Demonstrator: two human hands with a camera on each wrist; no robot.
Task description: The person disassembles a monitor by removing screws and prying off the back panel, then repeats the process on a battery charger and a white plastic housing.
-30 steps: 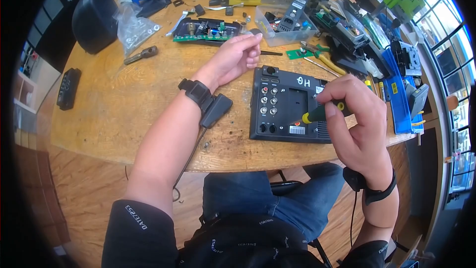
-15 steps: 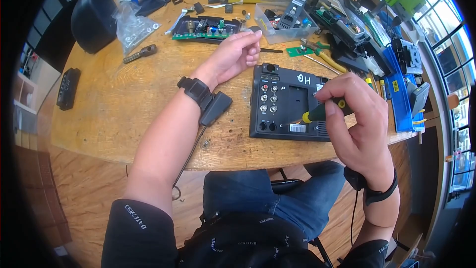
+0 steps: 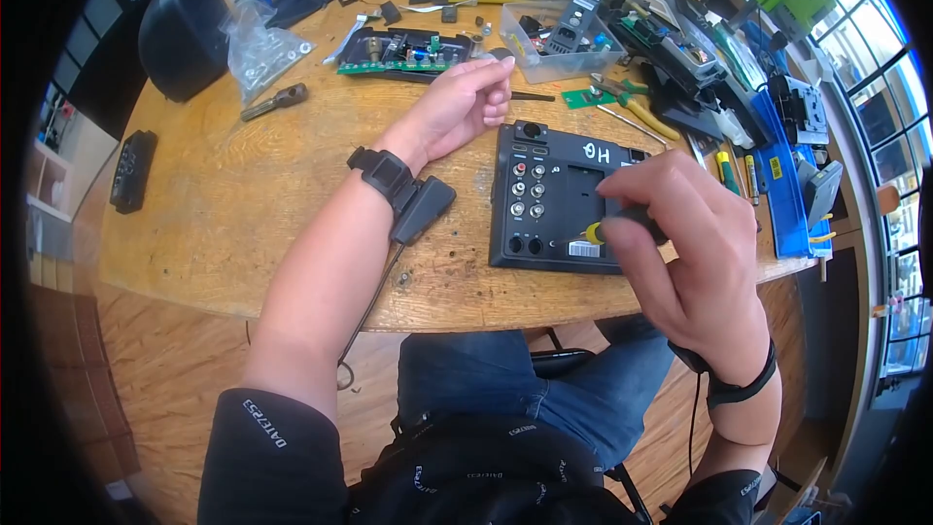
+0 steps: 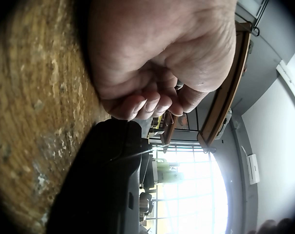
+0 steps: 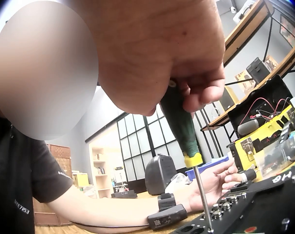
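Right hand (image 3: pixel 695 251), right of frame: wrapped round 1 screwdriver (image 5: pixel 181 127), held steeply, presumably directing its tip at the black box (image 3: pixel 562 216). Left hand (image 3: pixel 461 110), centre: loosely curled; contents, cannot tell.

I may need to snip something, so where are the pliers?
In the head view, the pliers lie on the right half of the table, just beyond the black device, next to the small green board.

The wooden table (image 3: pixel 214 204) bears a black device (image 3: pixel 559 202), pliers (image 3: pixel 648 121) — and a plastic bag (image 3: pixel 260 51).
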